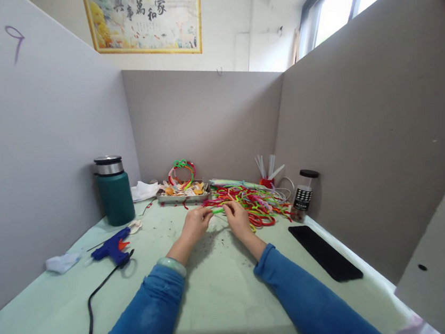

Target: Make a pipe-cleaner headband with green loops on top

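Note:
Between my two hands runs a short green pipe cleaner, held level a little above the table. My left hand pinches its left end, and my right hand grips the right end with fingers closed. Just beyond the right hand spreads a tangled pile of red, green, pink and yellow pipe cleaners. Behind the left hand, a metal tray holds small orange and white pieces. A ring of twisted coloured pipe cleaners with green loops on top stands at that tray.
On the left lie a blue glue gun with a black cord and a crumpled white tissue, near a green flask. To the right are a lidded jar, a black phone-like slab and a red holder of white sticks. Grey partitions enclose the table.

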Available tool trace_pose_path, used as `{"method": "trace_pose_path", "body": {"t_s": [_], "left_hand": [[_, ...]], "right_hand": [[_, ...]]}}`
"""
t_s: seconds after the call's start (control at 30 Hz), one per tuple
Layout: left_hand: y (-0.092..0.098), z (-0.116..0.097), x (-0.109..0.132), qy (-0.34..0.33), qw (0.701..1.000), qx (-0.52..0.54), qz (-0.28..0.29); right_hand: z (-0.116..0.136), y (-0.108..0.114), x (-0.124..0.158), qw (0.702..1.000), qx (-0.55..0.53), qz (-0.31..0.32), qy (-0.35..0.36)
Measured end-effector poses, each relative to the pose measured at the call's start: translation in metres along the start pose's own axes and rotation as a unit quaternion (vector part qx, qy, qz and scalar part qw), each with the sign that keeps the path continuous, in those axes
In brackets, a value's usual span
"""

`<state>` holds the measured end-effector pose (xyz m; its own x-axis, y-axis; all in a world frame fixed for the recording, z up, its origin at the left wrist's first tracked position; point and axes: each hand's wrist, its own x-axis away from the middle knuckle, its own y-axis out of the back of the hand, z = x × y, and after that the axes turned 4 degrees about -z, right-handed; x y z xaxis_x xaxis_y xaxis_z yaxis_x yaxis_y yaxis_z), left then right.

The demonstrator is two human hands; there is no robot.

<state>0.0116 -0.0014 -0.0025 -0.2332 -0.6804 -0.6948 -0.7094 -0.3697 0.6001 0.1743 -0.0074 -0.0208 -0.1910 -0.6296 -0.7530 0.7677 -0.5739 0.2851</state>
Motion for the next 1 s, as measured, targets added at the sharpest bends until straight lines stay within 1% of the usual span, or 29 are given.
{"method": "trace_pose_path", "body": {"t_s": [0.1,0.2,0.27,0.33,0.43,0.5,0.63,0.7,0.8,0.87,1.0], "left_hand": [[0.001,0.0,-0.001,0.024,1.0,0.008,0.0],[0.003,-0.001,-0.002,0.058,0.998,0.01,0.003],[0.004,-0.002,-0.002,0.085,0.996,0.019,0.006],[0.005,-0.001,-0.004,0.106,0.994,0.037,0.015],[0.004,0.002,-0.005,0.122,0.989,0.079,0.04],[0.002,0.006,-0.006,0.129,0.984,0.113,0.054],[-0.002,0.01,-0.007,0.128,0.974,0.17,0.082],[-0.002,0.009,-0.006,0.123,0.973,0.171,0.091],[0.001,0.006,-0.005,0.121,0.979,0.14,0.081],[0.003,0.003,-0.005,0.121,0.984,0.113,0.068],[0.005,0.001,-0.004,0.112,0.989,0.079,0.047]], "right_hand": [[0.002,0.003,-0.001,1.0,0.016,0.0,0.021],[0.004,0.005,-0.001,0.999,0.029,-0.014,0.022],[0.005,0.005,0.0,0.999,0.021,-0.002,0.027],[0.007,0.003,0.002,0.998,-0.002,0.043,0.044],[0.012,-0.002,0.008,0.988,-0.035,0.133,0.065],[0.014,-0.006,0.01,0.984,-0.035,0.165,0.057],[0.013,-0.008,0.01,0.987,-0.022,0.155,0.021],[0.01,-0.007,0.008,0.989,-0.028,0.148,0.001],[0.007,-0.006,0.007,0.988,-0.045,0.145,-0.026],[0.009,-0.005,0.008,0.988,-0.052,0.146,-0.024],[0.015,-0.002,0.01,0.987,-0.035,0.153,0.017]]}}
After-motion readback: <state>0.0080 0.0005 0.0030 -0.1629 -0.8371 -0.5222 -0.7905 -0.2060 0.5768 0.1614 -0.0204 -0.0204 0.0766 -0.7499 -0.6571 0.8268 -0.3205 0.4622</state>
